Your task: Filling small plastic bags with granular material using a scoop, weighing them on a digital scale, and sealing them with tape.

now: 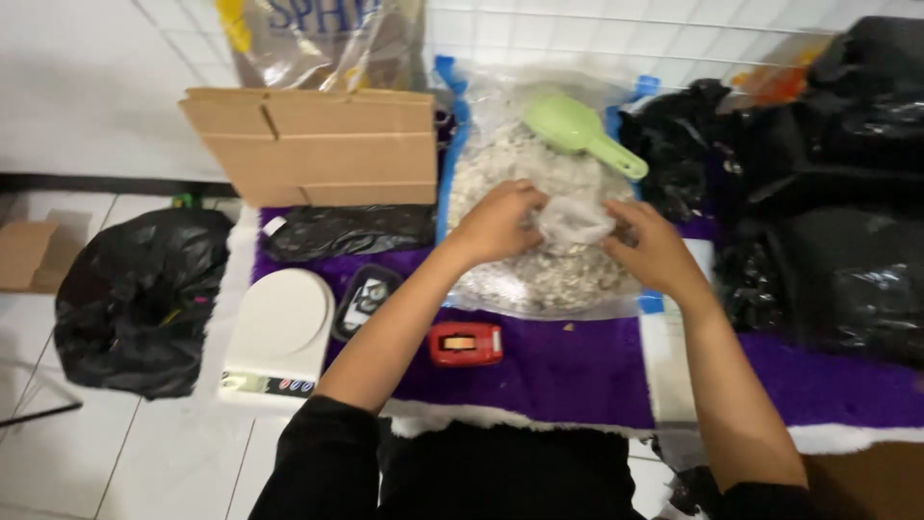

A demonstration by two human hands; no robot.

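The left hand [496, 223] and the right hand [653, 252] meet over a large clear bag of pale, chunky granules [539, 274], both pinching a small clear plastic bag [575, 221] between them, fingers closed on its top edge. To do this well, it seems wise to keep the little bag's mouth upright and held directly above the big bag, so anything spilled falls back in. A green plastic scoop [580, 132] lies on the granules just beyond the hands. Nearer the person, a red tape dispenser [466, 343] sits on the purple fleece mat [577, 376], with a white digital scale [277, 337] to the left and folded cardboard [318, 144] behind.
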